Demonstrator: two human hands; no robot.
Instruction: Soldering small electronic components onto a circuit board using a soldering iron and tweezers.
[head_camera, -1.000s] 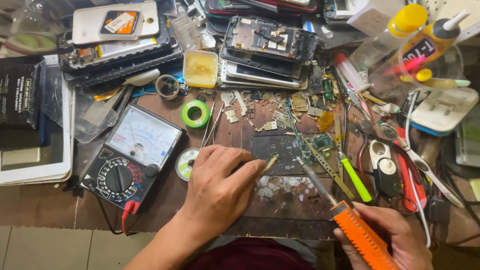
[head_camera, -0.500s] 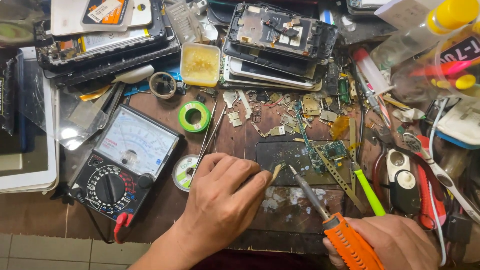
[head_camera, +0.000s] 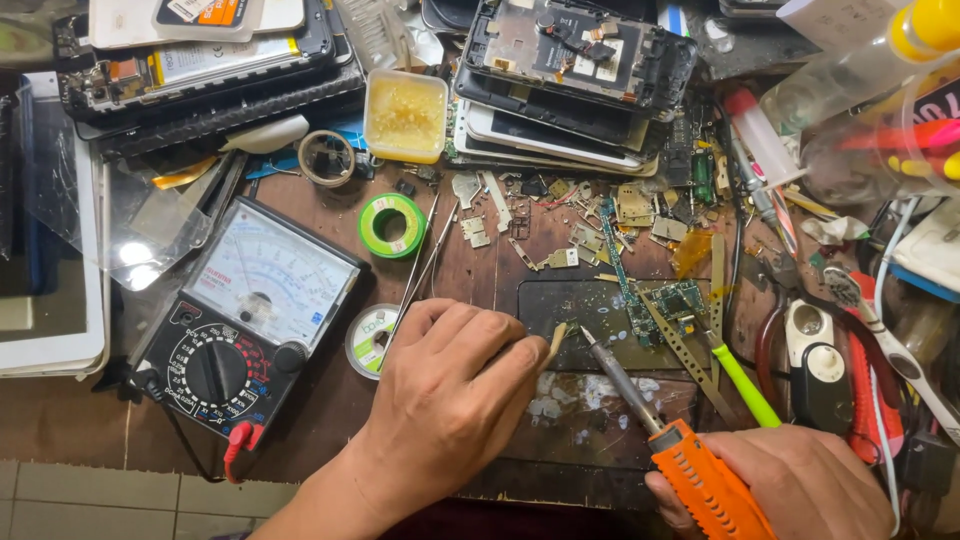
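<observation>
My left hand (head_camera: 445, 400) rests on the worn wooden bench, pinching a thin tan stick-like piece (head_camera: 555, 345) whose end points up and right. My right hand (head_camera: 800, 485), at the bottom right, grips the orange handle of a soldering iron (head_camera: 700, 470). Its metal tip (head_camera: 588, 337) sits just right of the tan piece, almost touching it, over a dark work mat (head_camera: 600, 400) smeared with white residue. A small green circuit board (head_camera: 675, 300) lies on the mat's upper right.
An analog multimeter (head_camera: 250, 320) lies left of my left hand, solder spools (head_camera: 392, 225) beside it. Opened phones (head_camera: 570, 60) and a yellow flux tub (head_camera: 405, 115) line the back. Metal scraps, a green-handled tool (head_camera: 745, 385), pliers and cables crowd the right.
The view has closed in on the bench. The iron's tip has swung left toward the tan piece in my left hand, from well apart to almost touching.
</observation>
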